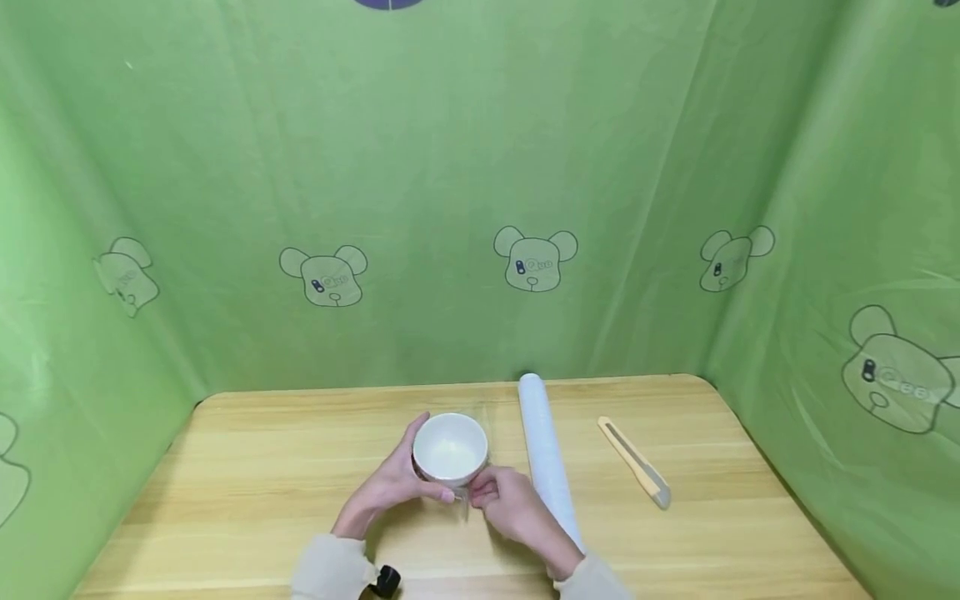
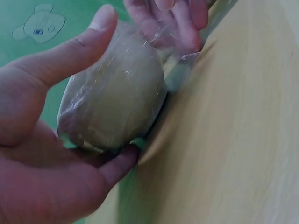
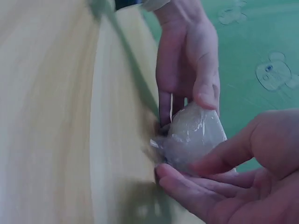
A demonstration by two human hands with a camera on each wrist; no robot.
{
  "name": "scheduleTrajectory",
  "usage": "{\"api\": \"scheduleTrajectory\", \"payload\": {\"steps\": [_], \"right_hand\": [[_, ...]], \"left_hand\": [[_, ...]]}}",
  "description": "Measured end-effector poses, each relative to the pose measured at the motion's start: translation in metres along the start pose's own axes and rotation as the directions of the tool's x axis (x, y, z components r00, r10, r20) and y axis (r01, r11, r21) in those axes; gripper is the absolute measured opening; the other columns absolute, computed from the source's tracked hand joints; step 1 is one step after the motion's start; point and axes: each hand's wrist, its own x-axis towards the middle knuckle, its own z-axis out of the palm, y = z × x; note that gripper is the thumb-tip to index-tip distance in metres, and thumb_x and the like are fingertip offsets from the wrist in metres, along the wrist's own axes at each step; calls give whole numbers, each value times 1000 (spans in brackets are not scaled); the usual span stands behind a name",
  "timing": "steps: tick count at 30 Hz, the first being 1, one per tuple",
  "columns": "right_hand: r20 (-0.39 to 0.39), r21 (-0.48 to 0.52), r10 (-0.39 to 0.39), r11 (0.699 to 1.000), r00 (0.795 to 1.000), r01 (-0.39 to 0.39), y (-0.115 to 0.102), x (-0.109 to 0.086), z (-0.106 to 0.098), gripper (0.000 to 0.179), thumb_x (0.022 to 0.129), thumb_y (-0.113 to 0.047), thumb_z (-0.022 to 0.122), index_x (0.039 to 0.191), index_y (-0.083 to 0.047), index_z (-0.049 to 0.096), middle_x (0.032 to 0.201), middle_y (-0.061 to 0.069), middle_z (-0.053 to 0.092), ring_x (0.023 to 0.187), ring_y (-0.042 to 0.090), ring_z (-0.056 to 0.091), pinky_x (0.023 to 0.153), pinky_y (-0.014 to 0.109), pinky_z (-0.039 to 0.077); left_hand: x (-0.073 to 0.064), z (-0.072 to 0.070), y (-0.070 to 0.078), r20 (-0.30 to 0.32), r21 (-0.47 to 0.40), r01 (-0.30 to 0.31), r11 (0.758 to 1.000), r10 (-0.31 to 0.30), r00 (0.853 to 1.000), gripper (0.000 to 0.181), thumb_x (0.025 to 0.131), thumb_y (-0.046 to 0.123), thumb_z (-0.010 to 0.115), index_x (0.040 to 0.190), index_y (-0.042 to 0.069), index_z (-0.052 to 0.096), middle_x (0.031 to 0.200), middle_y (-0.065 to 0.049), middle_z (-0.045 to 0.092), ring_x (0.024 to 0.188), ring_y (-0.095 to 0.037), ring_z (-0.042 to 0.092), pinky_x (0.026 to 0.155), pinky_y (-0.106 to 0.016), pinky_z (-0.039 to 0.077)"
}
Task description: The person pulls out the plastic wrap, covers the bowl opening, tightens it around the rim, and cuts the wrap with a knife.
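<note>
A white bowl (image 1: 450,448) stands near the middle of the table with its mouth facing up. My left hand (image 1: 396,478) holds it from the left, thumb at the near side and fingers around the far side. Clear cling film (image 2: 126,74) covers the bowl's outer wall in wrinkles, as the left wrist view shows. At the bowl's near right side, my right hand (image 1: 512,505) pinches a loose bit of the film (image 3: 175,145) between thumb and fingers. How far the film reaches under the bowl is hidden.
A long white roll of film (image 1: 546,454) lies just right of the bowl, beside my right forearm. Farther right rests a utility knife (image 1: 634,463) with a yellow-orange handle. Green curtains (image 1: 442,333) with bear drawings border the wooden table (image 1: 247,475).
</note>
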Motion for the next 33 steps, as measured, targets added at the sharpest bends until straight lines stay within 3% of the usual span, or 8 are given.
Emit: {"api": "scheduleTrajectory", "payload": {"steps": [6,9,13,16,19,26,29,33], "right_hand": [[55,408,118,904,991,-130,0,3,3,40,88,13,55,121,11,34,123,40,61,113,44,67,94,46,59],[105,634,180,746,978,-205,0,6,4,56,87,15,47,135,13,18,134,48,47,126,49,57,108,54,48],[159,854,231,455,960,-251,5,10,5,80,83,20,32,151,10,-9,143,55,26,139,57,37,118,61,31],[184,895,240,360,953,-263,9,12,2,86,81,20,29,152,9,-17,145,55,20,142,60,27,120,62,28],[180,857,242,437,954,-273,7,9,-7,83,85,16,36,153,10,-11,142,54,27,137,59,37,117,60,35],[-29,366,227,909,973,-201,-7,4,-46,58,97,2,54,149,5,31,116,33,62,95,39,70,83,46,64],[-120,196,216,962,969,-190,-9,21,-60,42,103,-7,51,144,0,43,118,30,63,97,42,68,78,49,64],[-47,144,260,957,964,-251,-6,56,-69,48,108,-21,48,152,-5,37,140,37,47,104,51,63,77,50,63]], "left_hand": [[1,7,5,-80,79,-24,997,30,996,131,64,0,95,160,-4,6,153,-31,38,135,-49,45,118,-67,27],[1,7,6,-99,104,-36,994,46,994,127,64,-3,94,159,-5,10,152,-33,38,133,-51,46,116,-68,29],[1,4,4,-93,100,-48,994,57,994,126,63,-5,93,159,-5,11,151,-32,39,134,-52,45,116,-68,29],[2,3,3,-82,89,-53,995,60,995,125,64,-4,93,159,-4,11,152,-31,39,134,-50,45,117,-67,30],[4,3,2,-75,79,-56,995,62,995,125,64,-3,92,160,-4,12,153,-30,39,135,-50,45,117,-66,30],[2,1,1,-57,94,-30,995,35,998,127,64,-3,93,161,-2,11,154,-29,37,136,-50,43,116,-68,30],[1,-1,0,-45,98,-27,995,32,998,122,64,0,94,159,-1,17,152,-27,41,134,-48,46,116,-66,33],[-1,-5,-3,-24,114,-42,993,45,999,113,63,3,96,154,-2,28,149,-25,45,133,-45,49,114,-64,36]]}}
